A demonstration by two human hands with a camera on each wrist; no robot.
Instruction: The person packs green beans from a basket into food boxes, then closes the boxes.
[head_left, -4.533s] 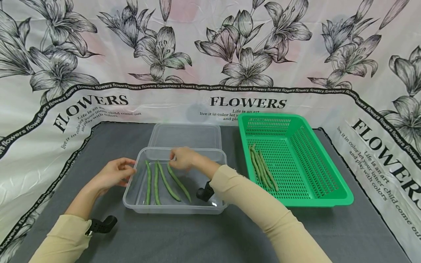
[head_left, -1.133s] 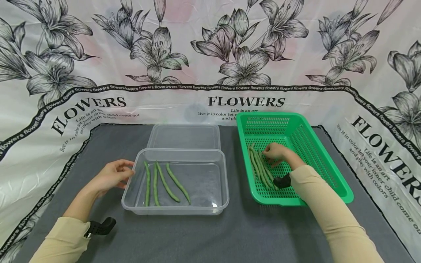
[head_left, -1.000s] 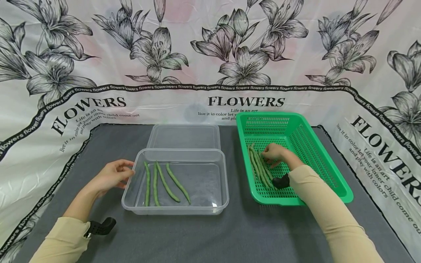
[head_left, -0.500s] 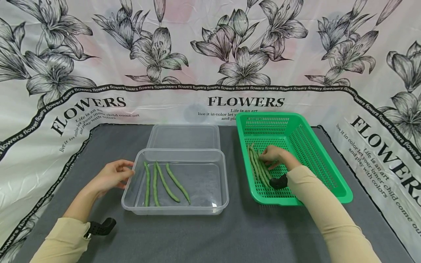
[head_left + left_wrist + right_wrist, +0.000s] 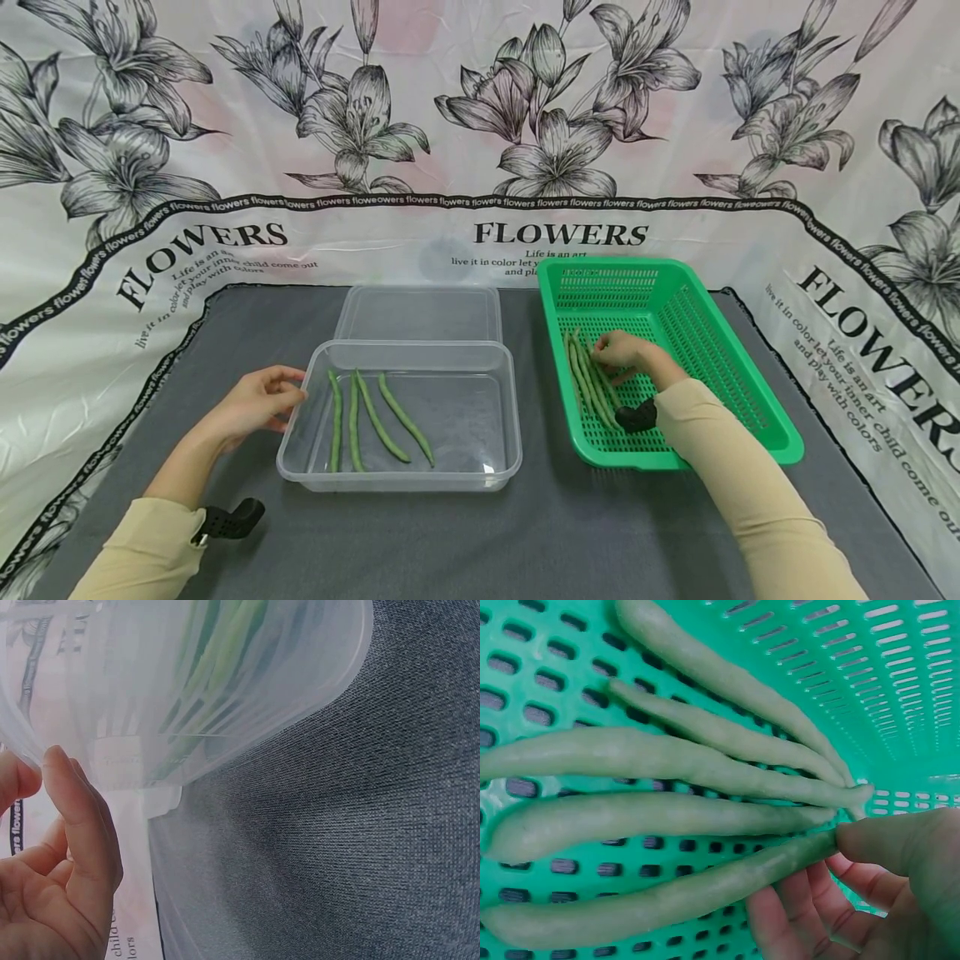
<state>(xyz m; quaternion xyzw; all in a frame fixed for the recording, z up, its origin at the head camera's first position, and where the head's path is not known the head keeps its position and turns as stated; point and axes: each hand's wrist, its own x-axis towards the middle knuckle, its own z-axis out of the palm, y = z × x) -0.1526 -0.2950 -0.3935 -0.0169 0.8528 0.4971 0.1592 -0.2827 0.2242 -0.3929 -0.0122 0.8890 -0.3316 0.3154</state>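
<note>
The green bean (image 5: 667,900) on the right of its bunch is lying inside the green perforated basket (image 5: 615,454), its far end sitting in the grip of the right hand (image 5: 626,354): the thumb is pressing on the tip and the fingers are curling beneath. From that pinch, the long axis is running back toward the person, slanting slightly rightward, so nearly the whole pod is trailing from one end. Four other beans (image 5: 630,754) are fanning out on its left. The right hand is clearly being the nearer one; the left hand (image 5: 258,402) is resting well apart, thumb and index finger pinching the left rim of the clear plastic container (image 5: 397,482). Any lift would probably be hinging on that end hold.
</note>
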